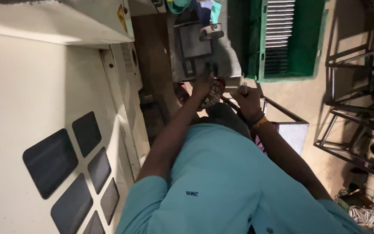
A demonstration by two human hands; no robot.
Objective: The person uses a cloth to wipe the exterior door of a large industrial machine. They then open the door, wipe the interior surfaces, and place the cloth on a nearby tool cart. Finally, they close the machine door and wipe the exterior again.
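My left hand [204,84] reaches forward with its fingers stretched out, the tips touching a grey metal fixture [195,43] on the machine. Just below that hand lies a heap of small metal parts [213,96] in a reddish holder. My right hand [247,100], with an orange band at the wrist, is closed around a small silver metal pin [243,89] that sticks up from the fist. The two hands are close together, the right one slightly nearer to me. My teal shirt [221,182] fills the lower middle of the view.
A white machine cabinet [31,108] with dark window panels stands at the left. A green crate [308,43] holding silver rods sits at the top right. Dark metal frames [351,108] stand on the right, a pale bin [295,134] beside my right arm, shiny scrap parts [364,214] at the bottom right.
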